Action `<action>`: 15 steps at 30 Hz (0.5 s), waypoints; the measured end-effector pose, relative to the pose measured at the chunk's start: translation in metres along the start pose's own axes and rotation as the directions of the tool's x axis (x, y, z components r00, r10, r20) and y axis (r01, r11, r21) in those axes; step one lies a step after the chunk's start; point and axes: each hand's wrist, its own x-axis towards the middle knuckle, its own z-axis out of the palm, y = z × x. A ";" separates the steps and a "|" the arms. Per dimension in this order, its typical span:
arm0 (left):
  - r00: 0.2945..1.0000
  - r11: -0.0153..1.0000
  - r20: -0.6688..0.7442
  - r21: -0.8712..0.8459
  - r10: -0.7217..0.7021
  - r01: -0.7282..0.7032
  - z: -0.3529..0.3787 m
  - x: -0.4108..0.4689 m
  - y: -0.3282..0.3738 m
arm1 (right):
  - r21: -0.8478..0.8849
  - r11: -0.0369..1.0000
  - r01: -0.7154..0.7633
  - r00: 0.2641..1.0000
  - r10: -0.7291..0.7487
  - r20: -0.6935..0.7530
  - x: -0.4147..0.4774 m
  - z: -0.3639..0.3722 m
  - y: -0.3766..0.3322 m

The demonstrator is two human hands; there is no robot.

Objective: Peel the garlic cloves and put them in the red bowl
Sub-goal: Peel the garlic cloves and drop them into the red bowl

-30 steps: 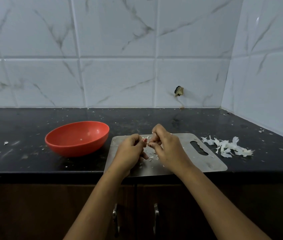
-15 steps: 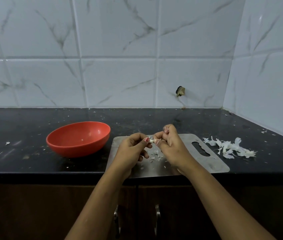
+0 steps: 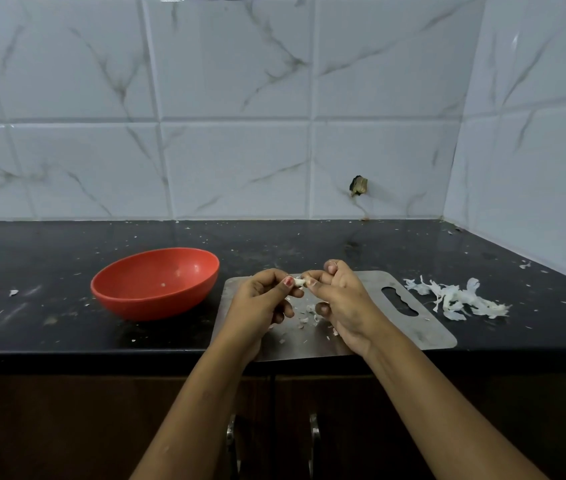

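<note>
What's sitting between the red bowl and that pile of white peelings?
The head view shows a steel cutting board, and above it the left hand and right hand pinching a garlic clove.

A back wall (image 3: 233,98) of white tiles with grey veins was met at the right by a side wall (image 3: 534,133) of the same tiles. A dark chipped hole (image 3: 358,186) was seen low in the back wall. A glossy black surface (image 3: 66,244) was set over dark cupboard doors (image 3: 84,427) fitted with metal handles (image 3: 313,429).

Red-painted thumbnail (image 3: 288,281) on left hand (image 3: 257,303)
</note>
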 end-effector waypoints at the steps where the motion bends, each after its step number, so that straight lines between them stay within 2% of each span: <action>1: 1.000 1.000 -0.001 -0.011 -0.005 0.005 0.000 0.000 0.000 | 0.009 1.000 -0.001 1.000 0.001 -0.004 0.000 0.001 0.000; 5: 0.999 0.998 -0.019 -0.054 -0.033 0.032 -0.001 0.000 0.000 | 0.016 1.000 0.001 1.000 -0.001 0.001 0.001 0.003 -0.002; 7: 0.999 0.997 -0.032 -0.071 -0.039 0.037 -0.002 0.001 0.000 | -0.050 0.999 0.009 1.000 -0.008 0.024 0.000 0.002 -0.004; 10: 0.996 0.992 -0.071 -0.119 -0.055 0.046 -0.004 0.002 -0.001 | -0.318 0.945 0.074 0.997 -0.065 0.039 0.000 -0.006 -0.006; 15: 0.993 0.994 -0.100 -0.094 -0.071 0.061 -0.004 0.002 -0.002 | -0.650 0.733 0.200 0.978 -0.194 0.082 -0.003 -0.028 -0.007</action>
